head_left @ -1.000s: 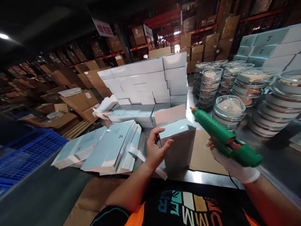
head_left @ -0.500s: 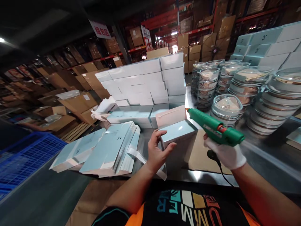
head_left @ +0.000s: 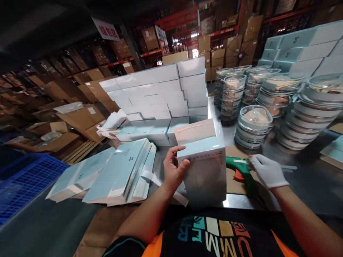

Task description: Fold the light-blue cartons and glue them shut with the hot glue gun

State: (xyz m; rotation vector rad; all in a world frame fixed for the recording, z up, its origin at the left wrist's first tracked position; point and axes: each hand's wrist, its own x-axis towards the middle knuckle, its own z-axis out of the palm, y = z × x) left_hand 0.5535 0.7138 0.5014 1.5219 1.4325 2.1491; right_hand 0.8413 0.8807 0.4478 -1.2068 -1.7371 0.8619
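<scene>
Your left hand (head_left: 173, 169) is clamped on the upper left edge of the pale blue box (head_left: 203, 171), thumb over the top face and fingers down the side; the box stands upright on the metal surface (head_left: 294, 185) directly in front of you, its open flap (head_left: 195, 130) tilted up and away at the back. Your right hand (head_left: 268, 171), in a white glove, is closed around the green glue gun (head_left: 239, 170); the gun lies low, just to the right of the box, resting on or just above the cardboard sheet (head_left: 235, 178), though which one I cannot tell. The gun's long axis runs left to right, with its front end pointing at the box's right side and hidden behind it, so whether the tip touches the box cannot be seen. The box lies to the left of your gloved hand and near it; your bare hand is the one in contact. A pile of flat folded boxes (head_left: 120, 171) lies to your left; stacked white boxes (head_left: 160, 89) stand behind; stacks of clear lidded containers (head_left: 254, 125) fill the right.
</scene>
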